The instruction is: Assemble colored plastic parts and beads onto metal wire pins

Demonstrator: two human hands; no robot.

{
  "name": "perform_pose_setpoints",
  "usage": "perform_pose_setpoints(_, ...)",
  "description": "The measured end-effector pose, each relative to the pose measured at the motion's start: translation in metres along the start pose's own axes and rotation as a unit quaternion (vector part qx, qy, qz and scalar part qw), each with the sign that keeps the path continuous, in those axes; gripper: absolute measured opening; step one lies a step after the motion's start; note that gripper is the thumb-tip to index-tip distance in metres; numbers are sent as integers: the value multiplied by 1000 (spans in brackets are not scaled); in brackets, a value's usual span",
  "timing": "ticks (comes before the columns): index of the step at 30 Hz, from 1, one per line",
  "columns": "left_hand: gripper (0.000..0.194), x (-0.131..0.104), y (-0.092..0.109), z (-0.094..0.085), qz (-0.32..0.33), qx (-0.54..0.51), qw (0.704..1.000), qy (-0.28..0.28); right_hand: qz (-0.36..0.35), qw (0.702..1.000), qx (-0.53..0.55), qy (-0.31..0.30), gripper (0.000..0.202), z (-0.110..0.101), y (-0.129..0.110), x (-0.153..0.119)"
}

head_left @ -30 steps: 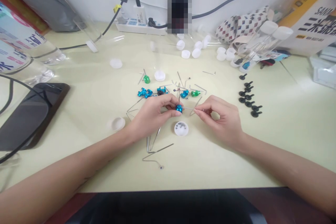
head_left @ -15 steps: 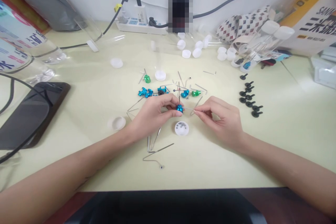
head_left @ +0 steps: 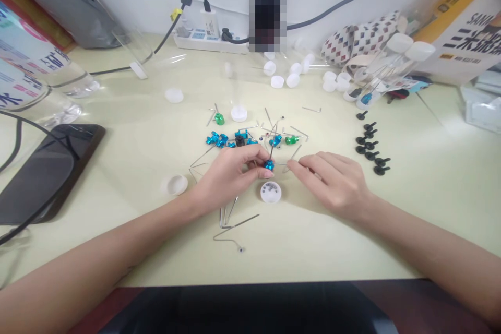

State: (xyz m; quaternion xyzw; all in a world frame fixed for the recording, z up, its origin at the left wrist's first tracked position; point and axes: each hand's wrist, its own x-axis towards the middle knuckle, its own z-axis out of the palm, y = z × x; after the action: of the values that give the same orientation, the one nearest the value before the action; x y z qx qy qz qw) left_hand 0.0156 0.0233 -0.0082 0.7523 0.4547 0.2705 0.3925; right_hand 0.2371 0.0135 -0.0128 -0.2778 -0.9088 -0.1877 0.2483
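Note:
Near the middle of the table, my left hand [head_left: 238,169] pinches a small blue metal part [head_left: 269,165] from which a thin bent rod rises. My right hand [head_left: 332,180] has its fingertips closed on the outer end of a thin metal key [head_left: 279,164], whose other end meets the blue part's right side. Just below them is a round white cap [head_left: 271,192] holding several tiny dark pieces. Beyond my hands lie more blue parts [head_left: 216,139], a black part [head_left: 240,140], green parts [head_left: 291,140] and loose thin rods.
Several black screws [head_left: 371,145] lie at the right. A phone [head_left: 47,167] and water bottles [head_left: 35,88] stand at the left. A power strip [head_left: 211,44], white caps [head_left: 293,80] and clear tubes are at the back. Bent rods [head_left: 235,226] lie in front.
The rod rising from the blue part now leans to the right. My right hand has rolled over, its knuckles turned further up, with the fingertips still on the key.

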Motion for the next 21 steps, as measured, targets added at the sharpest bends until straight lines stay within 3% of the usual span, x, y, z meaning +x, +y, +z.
perform_pose_setpoints(5,3,-1,1,0,8,5,1000,4,-45,998,-49,-12,14,-5,-5,5)
perform_pose_setpoints(10,4,-2,2,-1,22,34,999,11,-52,998,-30,1,11,-4,-5,6)
perform_pose_setpoints(17,12,-3,5,-3,51,107,993,14,53,995,84,1,12,9,-8,-6)
perform_pose_setpoints(21,17,-2,5,-2,71,124,989,30,128,975,182,-5,15,9,-13,-3)
